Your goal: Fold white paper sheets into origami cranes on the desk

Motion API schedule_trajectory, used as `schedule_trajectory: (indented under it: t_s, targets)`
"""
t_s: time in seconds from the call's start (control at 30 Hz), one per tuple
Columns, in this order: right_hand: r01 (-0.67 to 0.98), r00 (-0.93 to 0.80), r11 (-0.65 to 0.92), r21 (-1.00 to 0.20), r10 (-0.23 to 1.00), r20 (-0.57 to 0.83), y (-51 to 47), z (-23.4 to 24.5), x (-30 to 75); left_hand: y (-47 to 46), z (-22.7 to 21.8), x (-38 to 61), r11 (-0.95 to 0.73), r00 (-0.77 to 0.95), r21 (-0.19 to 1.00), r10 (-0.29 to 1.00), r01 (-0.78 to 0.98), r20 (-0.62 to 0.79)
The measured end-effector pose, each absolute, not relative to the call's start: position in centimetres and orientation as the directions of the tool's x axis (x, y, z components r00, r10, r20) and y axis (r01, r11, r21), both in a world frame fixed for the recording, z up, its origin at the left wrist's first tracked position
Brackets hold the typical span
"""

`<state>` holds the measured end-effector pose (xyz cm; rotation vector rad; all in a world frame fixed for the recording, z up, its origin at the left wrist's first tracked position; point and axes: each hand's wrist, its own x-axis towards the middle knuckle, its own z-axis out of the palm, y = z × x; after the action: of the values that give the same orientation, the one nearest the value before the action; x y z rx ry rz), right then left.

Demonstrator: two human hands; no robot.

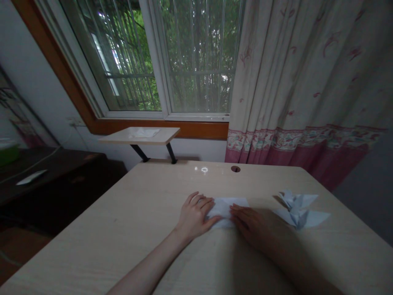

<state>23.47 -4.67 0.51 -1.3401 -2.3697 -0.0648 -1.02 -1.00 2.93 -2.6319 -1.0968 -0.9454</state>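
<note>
A white sheet of paper, which looks folded, lies flat on the pale wooden desk. My left hand rests over the paper's left end, fingers stretched out and the thumb lying along its near side. On the right part of the paper, my right hand presses down with its fingers extended and close together. Both hands cover the side edges of the sheet. To the right of my right hand stand two folded paper cranes, one just behind the other.
A small raised shelf on black legs holds white paper at the desk's back left. Near the back edge is a round cable hole. Behind are a barred window and a curtain; a dark table stands left.
</note>
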Motion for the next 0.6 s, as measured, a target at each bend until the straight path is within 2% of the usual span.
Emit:
schedule_trajectory:
  t_s: [0.2,0.33,0.43,0.6]
  targets:
    - [0.826,-0.493,0.564,0.022,0.702,0.514,-3.9,-0.6,24.6,-0.9,2.5,-0.9,-0.767,0.546,0.058,0.506,0.639,0.667]
    - [0.840,-0.446,0.539,0.052,0.635,0.630,-3.9,-0.7,24.6,-0.6,2.1,-1.4,-0.748,0.486,0.079,0.503,0.659,0.715]
    - [0.847,-0.407,0.530,0.047,0.589,0.698,-3.9,-0.7,24.3,-0.4,1.7,-1.7,-0.747,0.424,0.137,0.506,0.650,0.751]
    - [0.833,-0.467,0.537,0.135,0.549,0.693,-3.9,-0.7,23.8,-0.4,1.7,-1.5,-0.772,0.293,0.339,0.548,0.538,0.784]
